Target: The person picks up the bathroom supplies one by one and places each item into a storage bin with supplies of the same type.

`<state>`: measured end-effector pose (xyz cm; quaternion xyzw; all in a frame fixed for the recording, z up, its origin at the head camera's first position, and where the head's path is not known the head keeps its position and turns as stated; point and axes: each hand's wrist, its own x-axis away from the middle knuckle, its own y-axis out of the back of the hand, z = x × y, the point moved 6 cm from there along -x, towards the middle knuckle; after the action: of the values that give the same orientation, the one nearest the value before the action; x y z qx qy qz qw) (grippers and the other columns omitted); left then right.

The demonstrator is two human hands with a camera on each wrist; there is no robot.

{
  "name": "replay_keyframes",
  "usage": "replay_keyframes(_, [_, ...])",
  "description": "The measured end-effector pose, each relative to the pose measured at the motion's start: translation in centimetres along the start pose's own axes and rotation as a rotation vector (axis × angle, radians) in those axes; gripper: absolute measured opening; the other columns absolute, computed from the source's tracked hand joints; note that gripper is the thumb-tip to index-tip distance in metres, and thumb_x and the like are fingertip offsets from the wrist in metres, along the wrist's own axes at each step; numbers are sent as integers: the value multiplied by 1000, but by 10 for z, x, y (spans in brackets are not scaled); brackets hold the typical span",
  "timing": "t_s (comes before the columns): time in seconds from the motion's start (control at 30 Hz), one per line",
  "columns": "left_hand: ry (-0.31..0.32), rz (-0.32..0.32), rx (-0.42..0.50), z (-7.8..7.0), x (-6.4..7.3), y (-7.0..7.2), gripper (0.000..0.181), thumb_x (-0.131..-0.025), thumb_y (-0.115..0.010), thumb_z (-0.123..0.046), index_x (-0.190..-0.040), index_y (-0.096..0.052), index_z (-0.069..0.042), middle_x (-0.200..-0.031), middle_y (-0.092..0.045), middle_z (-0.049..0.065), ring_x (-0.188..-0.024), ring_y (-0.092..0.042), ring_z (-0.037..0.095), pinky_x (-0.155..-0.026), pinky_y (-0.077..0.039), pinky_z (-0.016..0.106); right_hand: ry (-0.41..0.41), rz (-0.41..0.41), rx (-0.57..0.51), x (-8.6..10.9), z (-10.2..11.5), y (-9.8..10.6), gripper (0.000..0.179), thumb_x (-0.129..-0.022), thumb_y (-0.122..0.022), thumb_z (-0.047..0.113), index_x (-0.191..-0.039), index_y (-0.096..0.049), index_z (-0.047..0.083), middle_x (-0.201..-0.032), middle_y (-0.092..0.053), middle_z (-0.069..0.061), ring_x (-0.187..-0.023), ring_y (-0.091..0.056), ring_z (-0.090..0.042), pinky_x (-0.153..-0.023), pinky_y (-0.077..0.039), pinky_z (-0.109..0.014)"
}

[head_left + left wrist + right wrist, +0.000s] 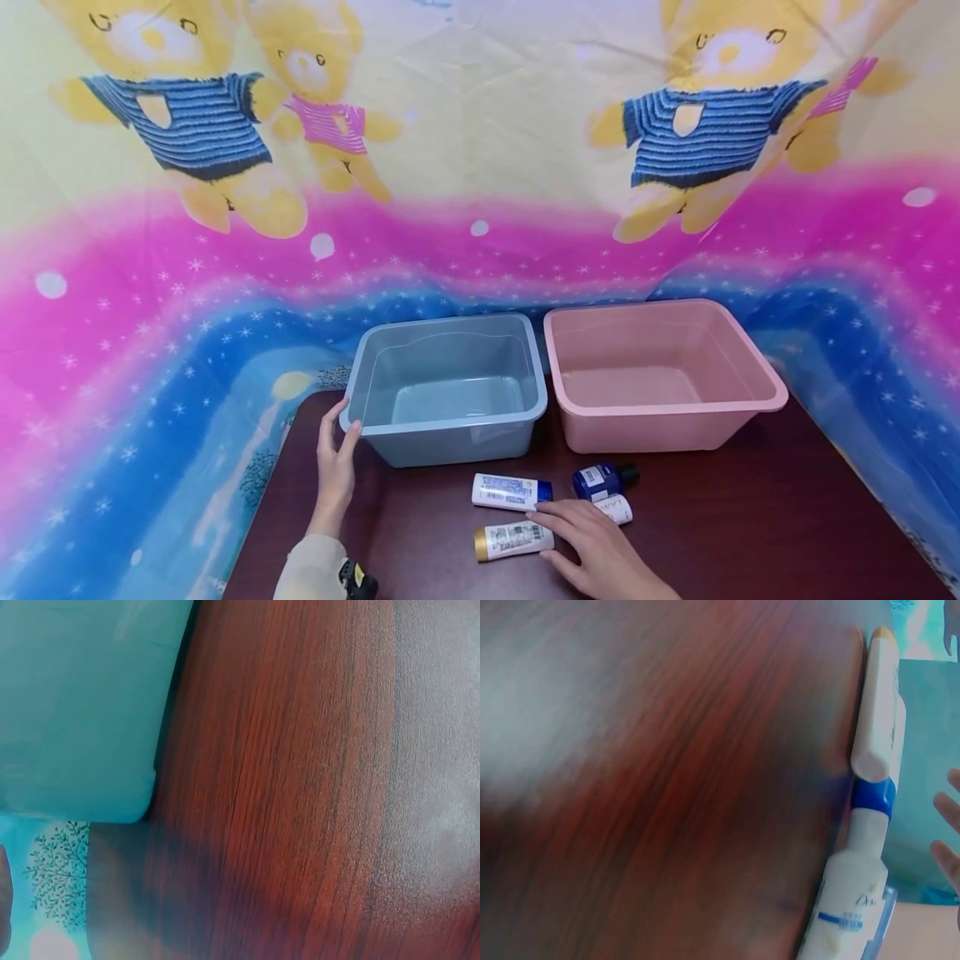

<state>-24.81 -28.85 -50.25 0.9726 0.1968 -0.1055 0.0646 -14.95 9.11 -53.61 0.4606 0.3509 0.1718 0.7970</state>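
Note:
At the front left corner of the grey-blue plastic basin, my left hand touches the rim with thumb and fingers spread around the corner. My right hand reaches over the bottles, its fingers extended and holding nothing. Near its fingertips lie a white bottle with a blue cap and a white bottle with a gold cap. Beyond the knuckles is a white bottle, partly hidden by the hand; the right wrist view shows this Dove bottle more fully. A dark blue bottle with a black cap lies behind it.
A pink basin stands to the right of the grey-blue one, both at the back of the dark wood table. Behind them hangs a cloth printed with bears, which also falls along both sides of the table.

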Motion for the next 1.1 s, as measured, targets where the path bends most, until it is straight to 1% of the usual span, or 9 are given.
replay_keyframes(0.1, [4,10,27,-10,4,-2,44,-94,-54,-15,-136,-42,-9,-141,-39,6,-131,-30,20,-96,-31,28,13,-2,-13,-3,2,-4,46,-85,-66,36,-130,-53,30,-125,-54,11,-112,-50,-8,-88,-43,-41])
replay_keyframes(0.23, [13,17,38,-23,10,-4,45,-94,-53,-13,-137,-40,-4,-142,-37,9,-131,-29,22,-94,-32,26,38,-13,-21,-5,4,-8,44,-85,-67,34,-127,-56,27,-124,-54,10,-111,-50,-8,-88,-44,-40])
replay_keyframes(0.4, [25,8,22,-26,12,-5,45,-95,-51,-12,-138,-40,-5,-142,-37,8,-131,-29,20,-95,-32,27,42,-21,-26,-7,5,-12,44,-84,-68,33,-126,-57,27,-122,-55,11,-110,-51,-8,-87,-44,-39])
replay_keyframes(0.53, [20,-5,11,-27,12,-5,44,-95,-51,-11,-137,-41,-7,-142,-38,8,-130,-31,20,-94,-32,29,35,-19,-26,-11,5,-14,44,-83,-68,35,-125,-58,27,-121,-55,13,-108,-51,-7,-86,-44,-37])
replay_keyframes(0.7, [17,-7,13,-27,12,-6,44,-95,-51,-12,-137,-42,-7,-142,-38,7,-129,-32,19,-91,-33,21,71,-50,-9,-16,8,-18,45,-81,-70,33,-124,-58,26,-119,-56,11,-106,-53,-9,-88,-43,-35])
replay_keyframes(0.83, [15,-7,23,-23,10,-4,44,-95,-51,-12,-137,-42,-7,-141,-38,8,-128,-32,19,-90,-33,19,94,-63,-15,-19,12,-21,44,-81,-71,33,-123,-59,25,-119,-56,13,-107,-52,-8,-89,-42,-32])
replay_keyframes(0.9, [16,-7,24,-19,8,-3,44,-95,-52,-12,-137,-42,-8,-141,-38,8,-128,-32,18,-91,-33,21,101,-65,-21,-21,14,-22,44,-81,-71,32,-122,-59,25,-119,-56,13,-107,-52,-7,-90,-41,-32])
replay_keyframes(1.1, [19,-13,14,0,2,-1,44,-95,-52,-17,-138,-42,-15,-142,-36,3,-128,-31,16,-93,-33,23,91,-70,-29,-22,14,-27,44,-80,-72,31,-121,-60,25,-118,-57,13,-107,-53,-6,-89,-42,-32])
